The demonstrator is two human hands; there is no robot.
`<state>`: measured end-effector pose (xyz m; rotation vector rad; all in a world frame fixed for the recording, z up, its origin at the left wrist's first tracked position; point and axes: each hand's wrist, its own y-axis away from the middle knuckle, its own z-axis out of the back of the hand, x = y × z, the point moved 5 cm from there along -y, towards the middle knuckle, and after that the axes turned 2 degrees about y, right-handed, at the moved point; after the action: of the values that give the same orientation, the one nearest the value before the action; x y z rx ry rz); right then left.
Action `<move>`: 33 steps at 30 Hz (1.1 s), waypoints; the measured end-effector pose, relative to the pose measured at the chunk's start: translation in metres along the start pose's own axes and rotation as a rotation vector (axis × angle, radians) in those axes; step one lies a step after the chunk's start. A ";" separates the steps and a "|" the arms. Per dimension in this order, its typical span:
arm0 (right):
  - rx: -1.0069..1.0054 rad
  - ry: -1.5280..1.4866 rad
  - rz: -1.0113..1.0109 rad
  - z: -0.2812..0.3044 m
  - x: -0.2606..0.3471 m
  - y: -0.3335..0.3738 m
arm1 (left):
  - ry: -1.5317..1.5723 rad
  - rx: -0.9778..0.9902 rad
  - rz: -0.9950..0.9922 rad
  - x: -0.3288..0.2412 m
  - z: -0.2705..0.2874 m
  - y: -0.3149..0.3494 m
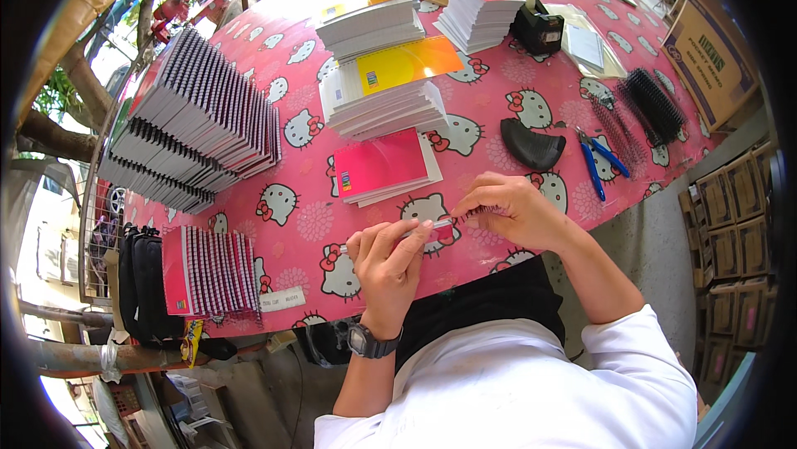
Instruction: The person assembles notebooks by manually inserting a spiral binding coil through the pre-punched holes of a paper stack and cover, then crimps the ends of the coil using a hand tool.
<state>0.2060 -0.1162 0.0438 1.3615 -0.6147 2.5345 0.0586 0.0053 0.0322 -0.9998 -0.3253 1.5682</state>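
Note:
Near the table's front edge, my left hand [386, 256] has its fingers closed around a thin notebook [440, 224], seen almost edge-on. My right hand [513, 206] pinches a dark spiral binding coil [483, 211] at the notebook's right end. How far the coil runs into the pages is too small to tell. Just beyond my hands lies a short pile of loose pages under a pink cover [382, 165]. To the right are blue-handled pliers [599, 160], a curved black piece [531, 143] and a heap of black coils [652, 104].
Tall stacks of spiral notebooks [203, 104] stand at the left, with a smaller row [217, 270] nearer me. Piles of unbound pages [386, 104] rise at the back, beside a tape dispenser [538, 29]. A carton [710, 58] stands far right; a black bag [148, 283] hangs left.

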 end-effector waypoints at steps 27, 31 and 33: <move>0.211 0.043 0.081 -0.006 0.005 -0.011 | -0.031 0.048 0.078 -0.010 0.000 -0.009; 0.208 0.055 0.135 -0.008 0.000 -0.010 | -0.028 0.079 0.103 -0.010 -0.003 -0.011; 0.271 0.075 -0.085 -0.007 -0.005 -0.009 | -0.032 0.106 0.109 -0.008 -0.005 -0.010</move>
<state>0.2064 -0.1050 0.0388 1.3330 -0.1994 2.6589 0.0687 -0.0009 0.0400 -0.9240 -0.2103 1.6836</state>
